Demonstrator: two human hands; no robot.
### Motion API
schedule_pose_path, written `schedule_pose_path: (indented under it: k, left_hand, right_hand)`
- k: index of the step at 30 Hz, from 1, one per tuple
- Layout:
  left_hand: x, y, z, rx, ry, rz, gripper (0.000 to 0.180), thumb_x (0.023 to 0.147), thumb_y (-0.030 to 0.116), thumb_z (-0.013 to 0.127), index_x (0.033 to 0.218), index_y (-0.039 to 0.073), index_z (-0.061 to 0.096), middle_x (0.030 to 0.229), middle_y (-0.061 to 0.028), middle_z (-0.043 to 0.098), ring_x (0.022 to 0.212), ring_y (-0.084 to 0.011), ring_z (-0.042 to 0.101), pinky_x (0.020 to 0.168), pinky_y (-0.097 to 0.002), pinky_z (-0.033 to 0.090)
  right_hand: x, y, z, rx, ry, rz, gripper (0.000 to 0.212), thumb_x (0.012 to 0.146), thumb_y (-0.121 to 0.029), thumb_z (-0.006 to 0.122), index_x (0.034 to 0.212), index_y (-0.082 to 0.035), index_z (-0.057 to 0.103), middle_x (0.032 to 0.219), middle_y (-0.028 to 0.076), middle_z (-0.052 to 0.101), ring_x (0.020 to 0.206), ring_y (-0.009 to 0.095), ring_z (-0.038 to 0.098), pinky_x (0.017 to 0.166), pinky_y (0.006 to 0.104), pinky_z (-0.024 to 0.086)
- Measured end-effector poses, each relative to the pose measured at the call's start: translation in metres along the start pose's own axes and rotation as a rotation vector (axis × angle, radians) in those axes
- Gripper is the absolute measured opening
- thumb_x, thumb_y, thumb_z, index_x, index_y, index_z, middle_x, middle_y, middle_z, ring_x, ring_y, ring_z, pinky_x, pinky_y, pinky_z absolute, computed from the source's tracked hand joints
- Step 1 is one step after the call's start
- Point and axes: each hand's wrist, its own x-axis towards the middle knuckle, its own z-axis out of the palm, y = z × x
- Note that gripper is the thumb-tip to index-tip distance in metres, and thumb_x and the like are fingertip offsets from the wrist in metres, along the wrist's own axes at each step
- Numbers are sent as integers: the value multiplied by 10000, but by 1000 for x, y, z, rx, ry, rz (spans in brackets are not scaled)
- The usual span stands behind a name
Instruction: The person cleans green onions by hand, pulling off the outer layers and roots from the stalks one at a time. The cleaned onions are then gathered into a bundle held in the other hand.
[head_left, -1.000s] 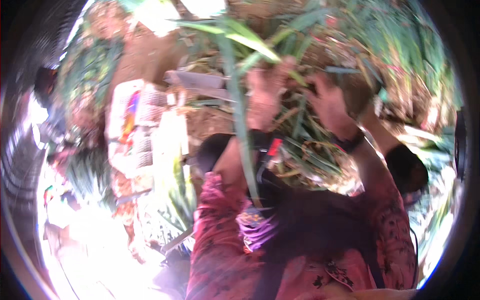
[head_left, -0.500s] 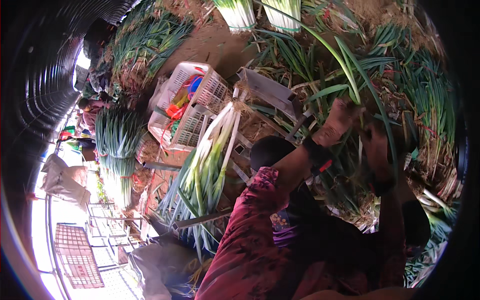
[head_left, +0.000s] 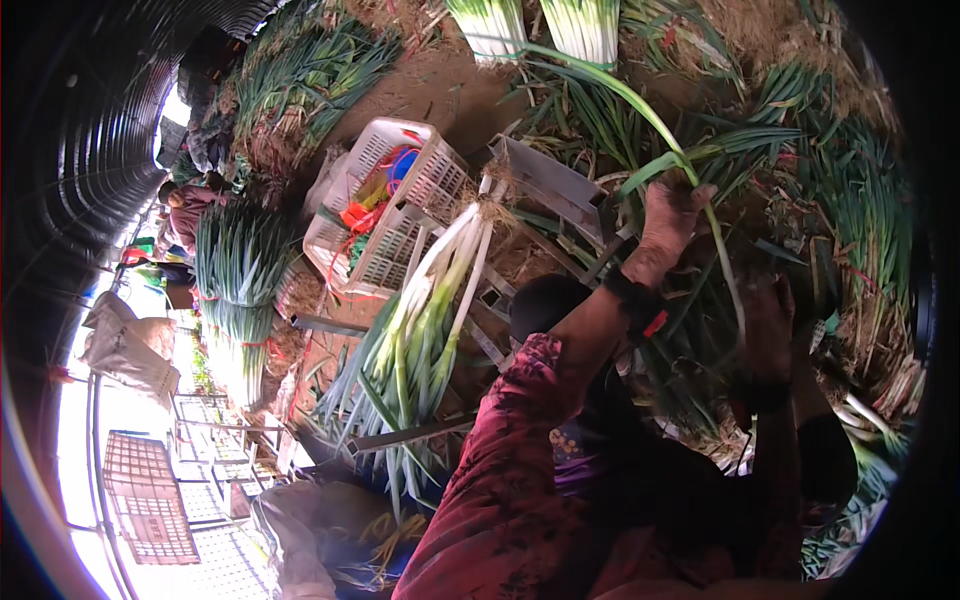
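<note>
A long green onion (head_left: 722, 250) passes through my closed left hand (head_left: 672, 218). Its green leaf arches up and to the left, while the pale stem hangs down toward my right hand (head_left: 768, 315). That hand is in deep shadow beside the lower stem, its fingers too dark and smeared to read. To the left, a loose bunch of green onions (head_left: 425, 320) lies across a metal frame (head_left: 490, 290), white ends up and leaves drooping.
A white plastic crate (head_left: 375, 135) with colourful items stands left of the frame, next to a metal tray (head_left: 550, 180). Tied onion bundles (head_left: 240, 290) stand at the left, with more (head_left: 585, 30) at the far side. Onion heaps (head_left: 860, 210) flank the right. Another person (head_left: 187, 210) is far left.
My right hand has moved down, away from my left hand, exposing more pale stem between them. The long leaf that hung over my right hand no longer shows there. The view has shifted slightly.
</note>
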Motion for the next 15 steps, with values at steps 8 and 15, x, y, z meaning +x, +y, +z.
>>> schedule_pose_path:
  k: [8,15]
  left_hand:
    - [18,53,-35,58,158,214,161,838,107,685,849,19,551,732,-40,597,559,-135,602,441,-261,528]
    - [10,-16,15,77,18,136,117,769,24,692,794,29,578,671,-9,562,589,-101,533,513,-274,469]
  right_hand:
    - [-3,48,-89,-700,-354,74,287,946,-174,468,1178,-15,523,1058,182,579,954,300,594,798,383,480]
    - [45,11,-31,-688,-294,-225,241,942,-169,483,1121,-16,534,937,181,584,866,313,595,761,419,469]
